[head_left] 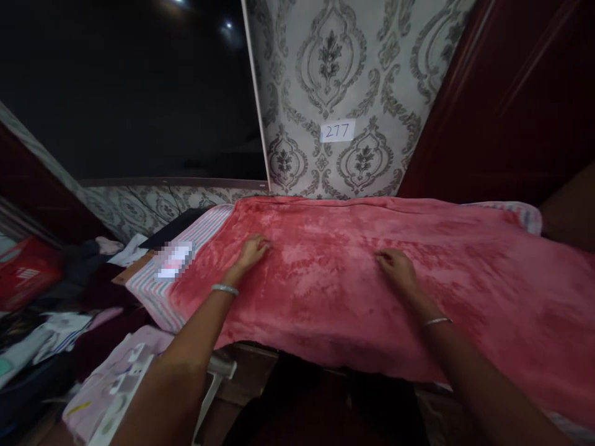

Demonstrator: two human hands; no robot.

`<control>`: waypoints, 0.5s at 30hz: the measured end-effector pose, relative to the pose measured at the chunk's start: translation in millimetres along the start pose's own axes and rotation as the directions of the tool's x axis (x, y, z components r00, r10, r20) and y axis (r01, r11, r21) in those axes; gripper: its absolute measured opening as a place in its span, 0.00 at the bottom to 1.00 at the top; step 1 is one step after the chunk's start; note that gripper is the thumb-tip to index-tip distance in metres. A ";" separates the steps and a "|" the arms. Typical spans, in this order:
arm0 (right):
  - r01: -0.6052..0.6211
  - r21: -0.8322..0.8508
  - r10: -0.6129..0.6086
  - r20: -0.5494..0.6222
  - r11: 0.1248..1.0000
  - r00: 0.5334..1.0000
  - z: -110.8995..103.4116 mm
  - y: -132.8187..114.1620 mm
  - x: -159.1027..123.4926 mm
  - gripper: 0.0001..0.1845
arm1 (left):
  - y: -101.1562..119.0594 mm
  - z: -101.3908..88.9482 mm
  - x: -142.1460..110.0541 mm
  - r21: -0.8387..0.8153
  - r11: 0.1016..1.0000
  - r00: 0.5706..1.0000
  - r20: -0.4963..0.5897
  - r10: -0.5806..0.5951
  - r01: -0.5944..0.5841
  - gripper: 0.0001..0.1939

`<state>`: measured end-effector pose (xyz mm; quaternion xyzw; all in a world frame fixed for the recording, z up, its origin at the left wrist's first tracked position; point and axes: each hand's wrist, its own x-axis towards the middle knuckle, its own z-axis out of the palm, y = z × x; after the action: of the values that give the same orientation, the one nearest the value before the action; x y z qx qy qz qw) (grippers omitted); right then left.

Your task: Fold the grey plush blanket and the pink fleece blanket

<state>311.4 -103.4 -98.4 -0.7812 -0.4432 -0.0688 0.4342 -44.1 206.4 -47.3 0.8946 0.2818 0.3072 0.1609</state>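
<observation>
A red plush blanket (320, 297) lies spread over the surface in front of me, its pile showing darker and lighter patches. My left hand (252, 251) rests at the left part of the blanket, fingers bent in toward the thumb. Opposite it, my right hand (397, 267) is closed with thumb and fingertips together, pointing left. Whatever the fingers of either hand hold, if anything, is too small to make out. Under the blanket's left end, a striped cloth (158, 303) sticks out, with a blurred pale patch (175, 261) on it.
Behind the blanket stands a patterned wall with a paper (337, 131) marked 277. A large dark screen (139, 93) fills the upper left. Piled clothes (100, 285) and a red bag (28, 272) lie at left. A white power strip (123, 396) is near my left forearm.
</observation>
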 end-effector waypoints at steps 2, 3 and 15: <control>-0.023 -0.006 0.023 -0.002 1.000 1.000 7.3 -2.0 14.5 0.13 | 3.4 15.5 18.8 -0.009 0.999 0.999 0.043 0.032 -0.032 0.07; -0.026 -0.005 0.026 -0.002 1.000 1.000 11.5 -3.1 21.4 0.13 | 5.1 22.8 27.1 -0.013 0.999 0.997 0.061 0.046 -0.046 0.07; 0.045 -0.167 -0.038 0.045 0.985 0.998 56.1 -0.4 28.4 0.08 | 1.4 71.0 44.4 0.017 0.993 0.986 0.120 0.114 -0.117 0.05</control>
<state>312.6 -43.8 -118.6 -0.8069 -0.4611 -0.0988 0.3559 30.9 223.9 -80.2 0.9280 0.2231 0.2587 0.1486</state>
